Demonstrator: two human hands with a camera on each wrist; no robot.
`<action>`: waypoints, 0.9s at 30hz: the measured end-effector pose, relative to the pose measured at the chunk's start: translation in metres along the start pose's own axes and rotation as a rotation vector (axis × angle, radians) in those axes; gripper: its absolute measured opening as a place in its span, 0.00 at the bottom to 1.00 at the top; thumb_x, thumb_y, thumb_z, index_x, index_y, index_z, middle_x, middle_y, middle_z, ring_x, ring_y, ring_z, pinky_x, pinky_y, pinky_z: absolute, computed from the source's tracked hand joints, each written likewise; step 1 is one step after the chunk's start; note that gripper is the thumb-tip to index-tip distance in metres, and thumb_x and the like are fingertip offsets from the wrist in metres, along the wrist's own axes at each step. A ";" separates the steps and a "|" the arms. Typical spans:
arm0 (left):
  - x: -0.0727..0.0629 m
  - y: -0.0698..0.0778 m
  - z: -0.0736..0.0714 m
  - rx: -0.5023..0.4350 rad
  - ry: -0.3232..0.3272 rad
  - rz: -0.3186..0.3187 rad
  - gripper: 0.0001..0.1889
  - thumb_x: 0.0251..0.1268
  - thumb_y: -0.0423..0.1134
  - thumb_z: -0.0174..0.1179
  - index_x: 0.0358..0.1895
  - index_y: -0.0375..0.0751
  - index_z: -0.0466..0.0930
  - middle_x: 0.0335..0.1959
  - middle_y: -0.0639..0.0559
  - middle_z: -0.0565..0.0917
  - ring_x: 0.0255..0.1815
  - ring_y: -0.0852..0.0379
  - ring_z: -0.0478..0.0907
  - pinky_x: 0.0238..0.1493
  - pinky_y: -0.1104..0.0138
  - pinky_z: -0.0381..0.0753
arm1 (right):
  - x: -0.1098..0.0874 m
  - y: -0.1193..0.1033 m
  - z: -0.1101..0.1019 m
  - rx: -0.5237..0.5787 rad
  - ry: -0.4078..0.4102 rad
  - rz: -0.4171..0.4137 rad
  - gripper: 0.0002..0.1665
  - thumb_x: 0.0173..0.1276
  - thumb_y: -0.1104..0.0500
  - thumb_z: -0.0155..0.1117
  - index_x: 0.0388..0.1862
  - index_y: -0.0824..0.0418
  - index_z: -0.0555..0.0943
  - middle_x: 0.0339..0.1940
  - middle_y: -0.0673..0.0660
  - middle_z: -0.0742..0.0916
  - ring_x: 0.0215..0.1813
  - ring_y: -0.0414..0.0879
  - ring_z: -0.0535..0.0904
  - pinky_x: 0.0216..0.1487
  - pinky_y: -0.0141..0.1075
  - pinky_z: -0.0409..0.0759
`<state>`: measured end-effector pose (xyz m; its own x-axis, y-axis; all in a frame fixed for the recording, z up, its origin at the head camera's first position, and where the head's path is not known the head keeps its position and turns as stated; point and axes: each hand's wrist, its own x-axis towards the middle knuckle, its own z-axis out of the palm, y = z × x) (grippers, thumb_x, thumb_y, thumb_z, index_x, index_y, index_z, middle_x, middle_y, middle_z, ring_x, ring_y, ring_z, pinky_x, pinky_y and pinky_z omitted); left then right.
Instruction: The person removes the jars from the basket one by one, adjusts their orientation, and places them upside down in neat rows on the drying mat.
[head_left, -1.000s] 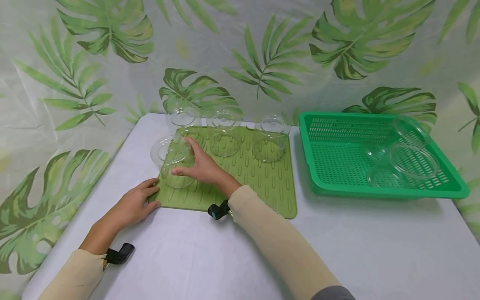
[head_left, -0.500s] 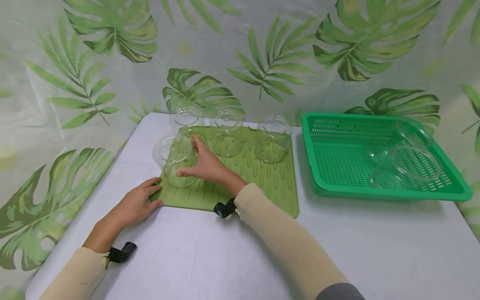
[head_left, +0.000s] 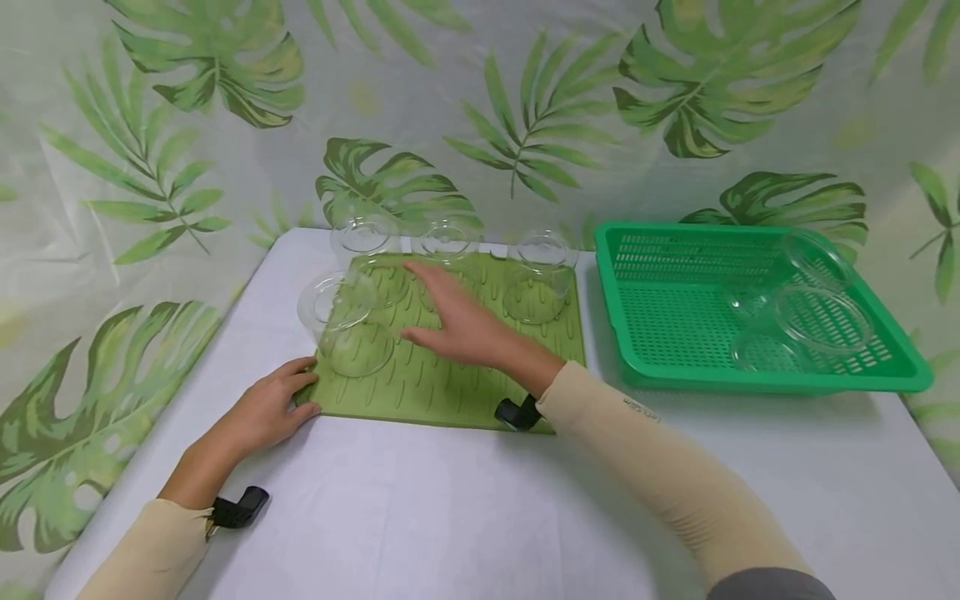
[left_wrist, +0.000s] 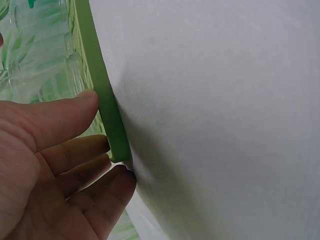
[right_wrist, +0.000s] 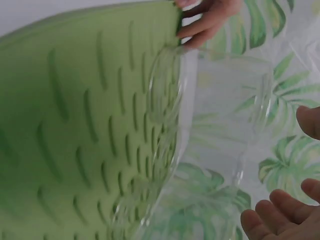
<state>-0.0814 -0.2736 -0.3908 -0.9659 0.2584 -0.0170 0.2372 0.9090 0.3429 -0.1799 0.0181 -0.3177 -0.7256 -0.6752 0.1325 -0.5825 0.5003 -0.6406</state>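
Note:
Clear see-through cups stand on a green ridged mat. The front-left cup is near the mat's left edge. My right hand hovers over the mat to the right of this cup, thumb and fingers spread, apart from it and holding nothing. In the right wrist view its fingers are parted beside the clear cup. My left hand touches the mat's front-left corner. The left wrist view shows its thumb against the mat's edge, with fingertips around the corner.
Along the mat's back stand a left cup, a middle cup and a right cup. To the right is a green slotted basket with clear cups lying in its right side. A leaf-print cloth hangs behind.
My right hand has let go of the front-left cup and moved right, away from it. The cup stays standing on the mat. My left hand keeps its place at the corner.

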 end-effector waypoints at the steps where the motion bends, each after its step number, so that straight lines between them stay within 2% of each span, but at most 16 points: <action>1: 0.000 0.000 0.000 0.002 0.000 0.001 0.24 0.63 0.35 0.65 0.58 0.20 0.76 0.69 0.28 0.69 0.68 0.28 0.68 0.65 0.39 0.72 | -0.004 0.002 -0.006 -0.020 0.003 -0.013 0.51 0.69 0.50 0.66 0.82 0.55 0.48 0.82 0.55 0.59 0.83 0.52 0.53 0.82 0.49 0.56; 6: 0.000 0.000 0.001 0.002 -0.004 -0.007 0.24 0.62 0.35 0.65 0.58 0.21 0.76 0.69 0.28 0.70 0.68 0.28 0.68 0.64 0.39 0.72 | -0.025 0.015 -0.035 -0.084 0.037 -0.053 0.48 0.68 0.54 0.67 0.80 0.59 0.53 0.80 0.60 0.63 0.81 0.55 0.56 0.80 0.52 0.58; 13: 0.001 0.000 0.000 -0.007 -0.003 -0.002 0.24 0.62 0.35 0.65 0.57 0.20 0.76 0.68 0.28 0.70 0.68 0.28 0.68 0.65 0.39 0.72 | -0.049 0.028 -0.072 -0.149 0.087 -0.034 0.47 0.67 0.55 0.68 0.79 0.62 0.56 0.78 0.61 0.65 0.80 0.57 0.58 0.78 0.55 0.59; 18: 0.001 0.000 -0.001 -0.002 -0.003 0.003 0.23 0.62 0.34 0.65 0.57 0.20 0.77 0.68 0.27 0.70 0.68 0.28 0.69 0.64 0.39 0.72 | -0.059 0.027 -0.086 -0.228 0.097 -0.041 0.47 0.67 0.53 0.69 0.78 0.62 0.57 0.78 0.62 0.66 0.80 0.59 0.58 0.78 0.56 0.60; 23: 0.001 0.002 0.000 0.000 -0.007 -0.006 0.23 0.62 0.34 0.65 0.57 0.20 0.77 0.68 0.27 0.69 0.68 0.27 0.68 0.64 0.39 0.72 | -0.066 0.030 -0.095 -0.251 0.077 -0.055 0.46 0.67 0.54 0.68 0.78 0.62 0.58 0.77 0.62 0.67 0.79 0.59 0.59 0.77 0.58 0.60; 27: 0.000 0.002 0.001 0.002 -0.003 -0.010 0.24 0.62 0.34 0.65 0.57 0.20 0.77 0.68 0.28 0.70 0.68 0.28 0.68 0.64 0.39 0.72 | -0.074 0.037 -0.105 -0.271 0.083 -0.028 0.46 0.67 0.54 0.69 0.77 0.63 0.59 0.76 0.62 0.68 0.78 0.59 0.61 0.76 0.58 0.62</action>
<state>-0.0809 -0.2712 -0.3905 -0.9679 0.2504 -0.0233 0.2277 0.9120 0.3412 -0.1858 0.1437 -0.2718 -0.7291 -0.6495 0.2158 -0.6710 0.6163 -0.4121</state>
